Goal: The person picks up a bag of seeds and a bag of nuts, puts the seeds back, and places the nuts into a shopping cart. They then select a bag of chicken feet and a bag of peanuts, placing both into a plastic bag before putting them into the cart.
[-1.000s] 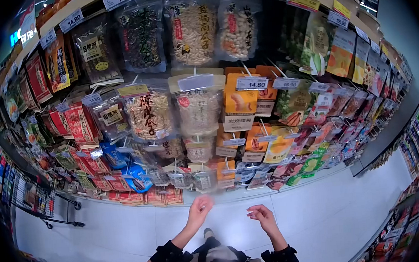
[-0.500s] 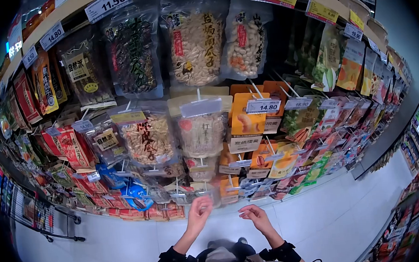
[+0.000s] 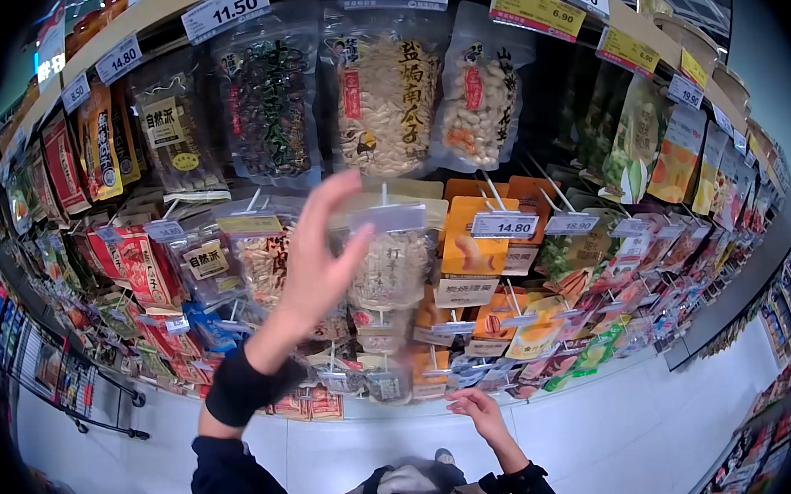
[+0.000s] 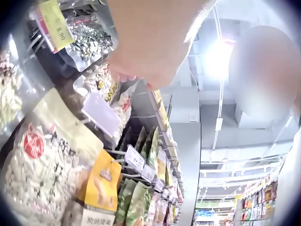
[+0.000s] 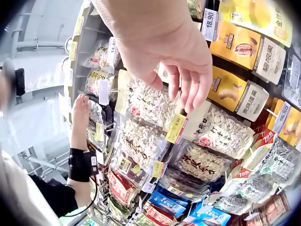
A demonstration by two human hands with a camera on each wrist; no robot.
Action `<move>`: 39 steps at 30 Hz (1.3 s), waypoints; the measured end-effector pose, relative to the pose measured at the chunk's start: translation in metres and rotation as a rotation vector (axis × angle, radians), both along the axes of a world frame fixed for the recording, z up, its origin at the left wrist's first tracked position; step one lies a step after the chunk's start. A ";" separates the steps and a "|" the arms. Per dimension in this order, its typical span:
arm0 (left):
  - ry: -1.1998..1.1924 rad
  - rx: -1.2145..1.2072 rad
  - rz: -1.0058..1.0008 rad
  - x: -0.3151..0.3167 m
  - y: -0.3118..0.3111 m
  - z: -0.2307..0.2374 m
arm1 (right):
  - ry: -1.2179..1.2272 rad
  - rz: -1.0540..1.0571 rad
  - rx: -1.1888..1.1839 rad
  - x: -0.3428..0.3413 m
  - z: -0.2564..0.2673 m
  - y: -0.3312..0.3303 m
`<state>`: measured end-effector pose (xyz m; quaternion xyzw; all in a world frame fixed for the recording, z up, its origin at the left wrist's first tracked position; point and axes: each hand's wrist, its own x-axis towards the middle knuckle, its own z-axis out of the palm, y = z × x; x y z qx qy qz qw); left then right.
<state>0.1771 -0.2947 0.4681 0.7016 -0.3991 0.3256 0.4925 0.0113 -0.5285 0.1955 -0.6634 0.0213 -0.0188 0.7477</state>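
Observation:
My left hand (image 3: 309,263) is raised before the hanging snack bags, thumb and fingers apart and holding nothing. Just right of its fingertips in the head view hangs a clear bag of pale seeds (image 3: 388,271) behind a blank tag (image 3: 388,219). In the left wrist view the same kind of bag (image 4: 40,174) hangs below the hand (image 4: 146,47). Low over the floor, my right hand (image 3: 479,414) is empty with loosely bent fingers. The right wrist view shows that hand (image 5: 169,56) in front of the seed bags (image 5: 153,101).
Orange nut bags (image 3: 470,250) hang right of the pale seed bag, and red packets (image 3: 148,271) hang to the left. Larger seed bags (image 3: 382,99) hang above, under a price-tagged shelf edge. A wire cart (image 3: 63,389) stands on the floor at the left.
My left hand has risen from low near the bottom row to the front of the middle row. The right hand stays low, slightly lower than before. Neither hand has taken anything.

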 end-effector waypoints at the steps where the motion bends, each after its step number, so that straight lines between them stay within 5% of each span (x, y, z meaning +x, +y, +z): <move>1: 0.008 0.008 0.028 0.010 -0.001 0.010 | 0.008 -0.005 0.005 -0.001 0.000 -0.002; 12: 0.417 -0.096 0.072 0.066 -0.021 0.022 | 0.015 -0.047 0.001 -0.010 0.002 -0.024; 15: 0.250 -0.125 0.140 0.059 -0.025 0.021 | 0.025 -0.064 0.002 -0.012 -0.003 -0.029; 18: -0.249 0.050 0.275 0.035 -0.036 0.033 | 0.040 -0.073 -0.019 -0.014 -0.008 -0.033; 21: -0.221 0.038 0.099 0.039 -0.055 0.055 | 0.040 -0.069 -0.019 -0.016 -0.006 -0.035; 31: 0.225 -0.111 -0.233 0.114 -0.119 0.106 | 0.013 -0.131 -0.018 -0.022 -0.008 -0.045; 39: 0.439 0.009 -0.190 0.116 -0.142 0.103 | 0.040 -0.172 0.007 -0.031 -0.006 -0.050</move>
